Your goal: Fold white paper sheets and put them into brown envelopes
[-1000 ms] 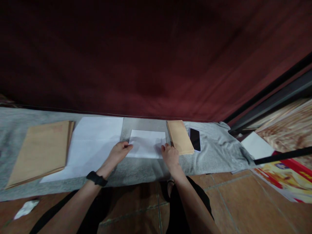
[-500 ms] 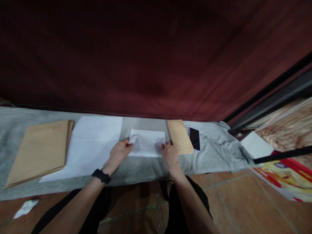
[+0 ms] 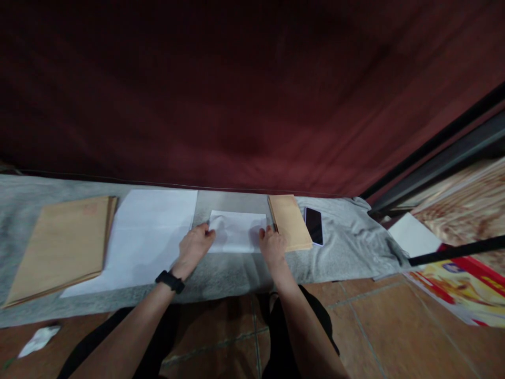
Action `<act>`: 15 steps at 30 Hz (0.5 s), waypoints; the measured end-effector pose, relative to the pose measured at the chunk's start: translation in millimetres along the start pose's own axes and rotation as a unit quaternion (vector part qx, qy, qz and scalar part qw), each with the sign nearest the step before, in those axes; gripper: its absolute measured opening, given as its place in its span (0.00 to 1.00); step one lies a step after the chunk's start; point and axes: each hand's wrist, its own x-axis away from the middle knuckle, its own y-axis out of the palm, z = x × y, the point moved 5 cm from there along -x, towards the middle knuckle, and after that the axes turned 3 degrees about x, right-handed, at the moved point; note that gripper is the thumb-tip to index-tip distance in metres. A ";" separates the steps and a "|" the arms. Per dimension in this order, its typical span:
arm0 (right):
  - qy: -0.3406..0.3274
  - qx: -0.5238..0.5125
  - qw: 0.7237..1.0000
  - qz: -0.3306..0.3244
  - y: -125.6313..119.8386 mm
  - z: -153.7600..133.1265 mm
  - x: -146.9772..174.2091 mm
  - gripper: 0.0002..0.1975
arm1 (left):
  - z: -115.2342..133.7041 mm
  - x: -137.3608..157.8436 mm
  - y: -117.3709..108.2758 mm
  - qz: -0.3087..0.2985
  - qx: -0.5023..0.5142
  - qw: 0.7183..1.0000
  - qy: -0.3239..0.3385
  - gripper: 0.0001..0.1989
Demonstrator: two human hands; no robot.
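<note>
A dark red curtain [image 3: 252,89] fills the upper half of the frame and hangs down to a grey cloth [image 3: 347,247] spread on the tiled floor [image 3: 394,337], so the cloth serves as the work surface and its far edge is shut off. On the cloth at the left lies a stack of large brown envelopes [image 3: 59,242], and just beside it a large white sheet [image 3: 150,231] lies flat. In the middle of the frame sits the folded white paper [image 3: 239,231], pinned at both near corners: the left hand [image 3: 195,245] presses its left edge with fingers bent down, and the right hand [image 3: 272,246] presses its right edge, neither grip closed around anything, which looks like holding it flat and square. Right of it, nearly touching the right hand, are small brown envelopes [image 3: 290,221], then a phone [image 3: 314,225]. Open cloth remains below the paper and towards the right end.
</note>
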 end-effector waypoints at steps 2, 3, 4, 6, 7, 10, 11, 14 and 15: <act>0.015 -0.013 1.000 -0.004 1.2 -0.1 -2.9 0.16 | 0.3 -1.0 -0.2 0.003 -0.006 1.000 0.000 0.15; 0.024 -0.020 0.999 -0.006 2.0 -0.2 -4.2 0.17 | 0.7 -1.2 -0.7 0.006 -0.009 1.000 0.001 0.15; 0.029 -0.026 0.999 -0.007 2.9 -0.4 -5.4 0.17 | 1.3 -1.3 -1.4 0.009 -0.011 1.000 0.002 0.15; 0.033 -0.033 0.999 -0.007 4.3 -1.1 -7.5 0.17 | 2.7 -1.2 -2.8 0.014 -0.017 1.000 0.003 0.16; 0.032 -0.033 0.999 -0.005 4.7 -1.5 -8.3 0.17 | 3.4 -1.3 -3.2 0.014 -0.019 1.000 0.003 0.16; 0.024 -0.029 0.999 0.001 4.8 -2.5 -10.3 0.16 | 4.7 -2.0 -4.2 0.011 -0.022 1.000 -0.002 0.16; 0.021 -0.028 0.999 0.001 4.6 -2.9 -10.8 0.16 | 5.0 -2.4 -4.6 0.012 -0.022 1.000 -0.003 0.16; 0.023 -0.026 0.999 -0.001 3.2 -3.4 -11.9 0.16 | 5.9 -3.3 -5.8 0.017 -0.022 1.000 -0.005 0.16; 0.025 -0.026 0.999 -0.001 2.8 -3.5 -12.1 0.16 | 6.2 -3.6 -6.1 0.018 -0.022 1.000 -0.006 0.16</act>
